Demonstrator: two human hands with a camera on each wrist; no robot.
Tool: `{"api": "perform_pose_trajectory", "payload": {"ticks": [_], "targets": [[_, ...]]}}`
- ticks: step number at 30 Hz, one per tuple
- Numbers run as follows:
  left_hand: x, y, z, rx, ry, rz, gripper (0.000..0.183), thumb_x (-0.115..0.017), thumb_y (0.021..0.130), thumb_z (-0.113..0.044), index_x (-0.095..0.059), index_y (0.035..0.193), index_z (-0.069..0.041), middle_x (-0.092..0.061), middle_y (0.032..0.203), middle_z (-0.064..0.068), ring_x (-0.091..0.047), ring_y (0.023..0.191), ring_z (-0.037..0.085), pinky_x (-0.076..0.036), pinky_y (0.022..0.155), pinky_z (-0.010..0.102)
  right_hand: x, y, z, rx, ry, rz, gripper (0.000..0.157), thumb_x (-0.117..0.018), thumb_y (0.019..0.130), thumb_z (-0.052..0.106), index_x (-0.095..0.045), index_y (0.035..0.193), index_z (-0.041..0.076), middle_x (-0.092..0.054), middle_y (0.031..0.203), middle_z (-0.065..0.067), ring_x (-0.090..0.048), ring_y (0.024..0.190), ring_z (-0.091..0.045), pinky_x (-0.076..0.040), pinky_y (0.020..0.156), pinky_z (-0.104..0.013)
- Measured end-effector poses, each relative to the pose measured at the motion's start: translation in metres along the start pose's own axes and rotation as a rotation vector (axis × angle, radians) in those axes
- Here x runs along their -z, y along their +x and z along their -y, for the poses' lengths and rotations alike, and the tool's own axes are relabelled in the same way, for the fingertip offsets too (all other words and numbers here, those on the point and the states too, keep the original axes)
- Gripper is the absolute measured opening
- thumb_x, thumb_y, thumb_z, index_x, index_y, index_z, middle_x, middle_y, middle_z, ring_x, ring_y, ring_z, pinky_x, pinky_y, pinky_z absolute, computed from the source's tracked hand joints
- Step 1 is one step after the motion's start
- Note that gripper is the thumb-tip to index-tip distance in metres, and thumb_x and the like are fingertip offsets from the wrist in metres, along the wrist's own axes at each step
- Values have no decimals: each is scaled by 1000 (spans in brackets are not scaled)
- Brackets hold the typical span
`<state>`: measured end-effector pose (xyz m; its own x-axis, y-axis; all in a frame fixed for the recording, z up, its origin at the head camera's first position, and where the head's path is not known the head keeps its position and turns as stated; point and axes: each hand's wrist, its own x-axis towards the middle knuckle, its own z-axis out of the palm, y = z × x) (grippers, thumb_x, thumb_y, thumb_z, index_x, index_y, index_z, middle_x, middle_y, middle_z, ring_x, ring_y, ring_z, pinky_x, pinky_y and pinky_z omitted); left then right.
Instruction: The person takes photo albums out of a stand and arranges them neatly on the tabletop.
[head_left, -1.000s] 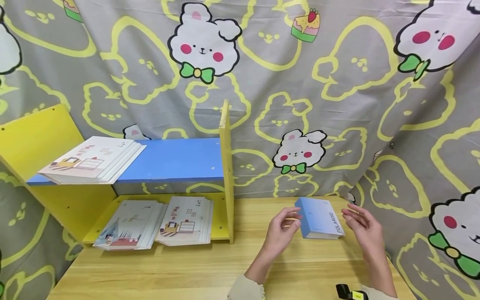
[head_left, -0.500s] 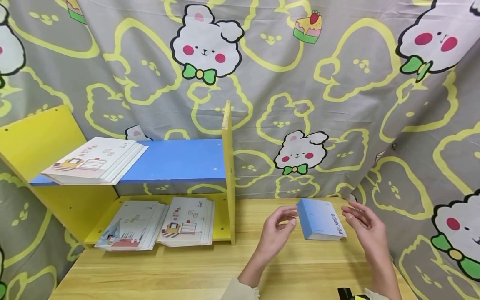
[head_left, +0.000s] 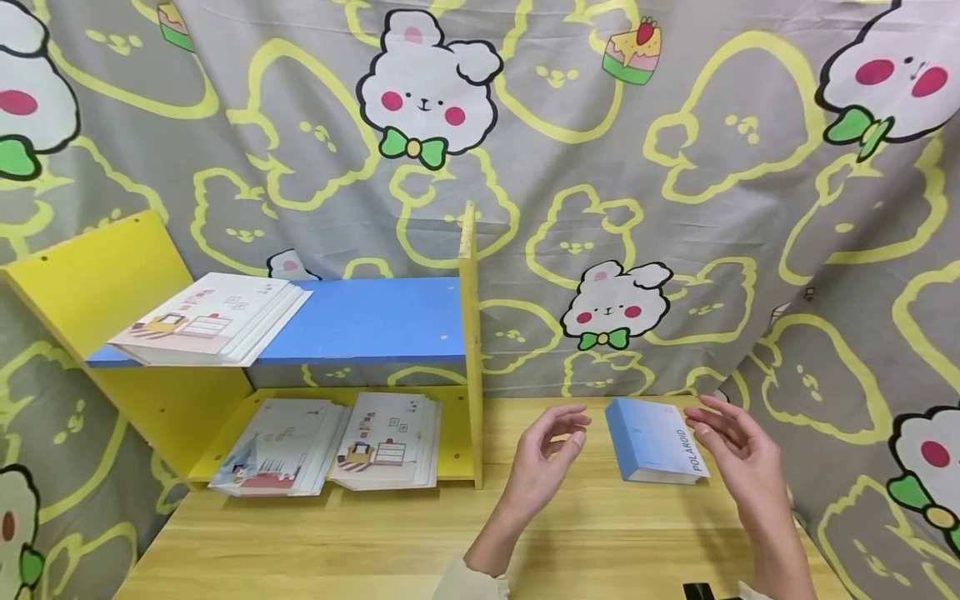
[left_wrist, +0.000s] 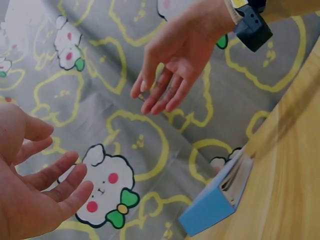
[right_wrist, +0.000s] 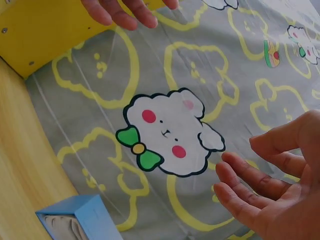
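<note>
A blue-and-white photo album, lettered POLAROID on its cover, lies flat on the wooden table, blue spine towards the left. Its blue casing and the page edges inside it show in the left wrist view. To the left of the album my left hand hovers with fingers loosely bent and nothing in them; a gap separates it from the spine. My right hand is at the album's right side, fingers relaxed and holding nothing, its fingertips overlapping the cover's edge in the head view.
A yellow shelf unit with a blue board stands on the table's left. One stack of books lies on that board; two more stacks, a left one and a right one, sit below. A patterned curtain hangs behind.
The head view has turned slightly left, so the shelf and album appear further right. My left hand has drawn away from the album's spine. The album still lies on the table.
</note>
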<state>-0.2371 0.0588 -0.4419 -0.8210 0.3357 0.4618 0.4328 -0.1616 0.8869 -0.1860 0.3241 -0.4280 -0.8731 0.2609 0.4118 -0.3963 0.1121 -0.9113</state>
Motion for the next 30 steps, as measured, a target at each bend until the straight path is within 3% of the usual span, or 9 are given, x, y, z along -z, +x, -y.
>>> {"api": "perform_pose_trajectory", "payload": {"ticks": [8,20,30], "targets": [[13,-5,-12,-12,8,-14,32,-62,103,-11,-63,135,-16,-67,125,8,-64,116,27,-56,96,36,-8,-4,10,8,99,54,44,-63,99,-5,-55,142,0,-74,120,-3,-71,107,-11,-55,92,-21],[37,-8,-24,-39,36,-17,33,-62,103,-11,-62,136,-15,-67,127,6,-64,116,29,-55,98,39,-33,-7,22,74,-52,31,41,-64,98,-6,-57,138,-5,-74,118,-3,-71,104,-10,-55,90,-18],[56,-15,-33,-66,68,-35,34,-63,103,-11,-61,137,-13,-68,126,8,-65,116,32,-55,99,39,-50,-7,30,111,-62,77,39,-63,98,-6,-58,136,-5,-73,117,-9,-71,105,-11,-56,89,-19]]}}
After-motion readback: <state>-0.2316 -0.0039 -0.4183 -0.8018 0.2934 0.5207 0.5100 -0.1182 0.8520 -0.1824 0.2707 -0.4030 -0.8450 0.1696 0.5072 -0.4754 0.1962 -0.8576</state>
